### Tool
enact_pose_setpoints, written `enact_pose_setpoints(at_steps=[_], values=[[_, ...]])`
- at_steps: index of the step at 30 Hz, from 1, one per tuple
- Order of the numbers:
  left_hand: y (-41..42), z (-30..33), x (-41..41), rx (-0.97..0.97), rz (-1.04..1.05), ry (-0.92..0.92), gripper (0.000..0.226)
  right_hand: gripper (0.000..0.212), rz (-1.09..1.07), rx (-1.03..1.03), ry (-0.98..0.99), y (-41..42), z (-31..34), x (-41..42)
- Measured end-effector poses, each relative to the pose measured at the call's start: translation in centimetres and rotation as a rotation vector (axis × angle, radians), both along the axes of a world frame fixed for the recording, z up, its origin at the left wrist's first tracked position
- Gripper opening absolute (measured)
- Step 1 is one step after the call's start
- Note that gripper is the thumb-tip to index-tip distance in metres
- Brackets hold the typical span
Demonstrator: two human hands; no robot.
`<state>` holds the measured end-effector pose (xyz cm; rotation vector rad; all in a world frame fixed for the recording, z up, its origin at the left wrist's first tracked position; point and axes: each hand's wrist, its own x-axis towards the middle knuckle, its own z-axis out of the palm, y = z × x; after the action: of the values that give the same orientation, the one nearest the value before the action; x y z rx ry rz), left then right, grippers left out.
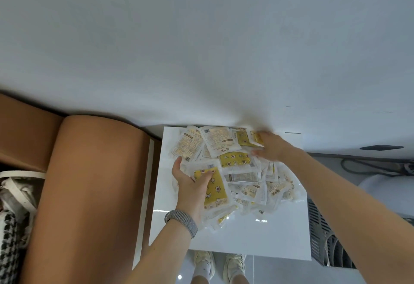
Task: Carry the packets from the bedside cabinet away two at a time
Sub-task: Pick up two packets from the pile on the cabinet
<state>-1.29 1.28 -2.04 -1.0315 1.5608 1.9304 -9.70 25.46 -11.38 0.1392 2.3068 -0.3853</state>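
Packets (237,171) heaped on bedside cabinet (257,236). Left hand (192,185) fingers curl round a yellow packet (215,191); right hand (272,147) lies flat on the far heap, likely selecting the second.

surface: white glossy bedside cabinet (246,236) | load: heap of packets (237,171) piled toward its back edge
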Motion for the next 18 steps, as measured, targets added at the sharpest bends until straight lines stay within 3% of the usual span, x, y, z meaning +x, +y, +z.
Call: enact_pose_setpoints(at_steps=[5, 8, 10, 12, 13, 16, 18], values=[[0.1, 0.2, 0.2, -0.070, -0.203, 0.123, 0.059, 0.033, 0.097, 0.253, 0.237, -1.5, 1.7, 1.1], [0.2, 0.3, 0.2, -0.083, -0.243, 0.083, 0.046, 0.036, -0.170, 0.178, 0.304, -3.5, 6.2, 2.4], [0.7, 0.9, 0.1, 0.020, -0.223, 0.065, 0.017, 0.039, -0.366, 0.016, 0.384, -5.9, 9.7, 4.1], [1.3, 1.0, 0.2, 0.101, -0.231, 0.065, 0.058, 0.039, -0.356, -0.205, 0.440, -9.2, 12.9, 6.7], [1.7, 1.0, 0.3, 0.131, -0.214, 0.086, 0.067, 0.036, -0.296, -0.331, 0.428, -10.9, 14.0, 8.1], [1.4, 0.9, 1.2, 0.163, -0.006, 0.050, 0.063, 0.041, -0.089, -0.675, 0.226, -13.4, 15.5, 10.6], [0.0, 0.6, 1.8, 0.152, 0.091, -0.005, 0.056, 0.042, -0.063, -0.834, 0.008, -12.3, 15.4, 9.6]])
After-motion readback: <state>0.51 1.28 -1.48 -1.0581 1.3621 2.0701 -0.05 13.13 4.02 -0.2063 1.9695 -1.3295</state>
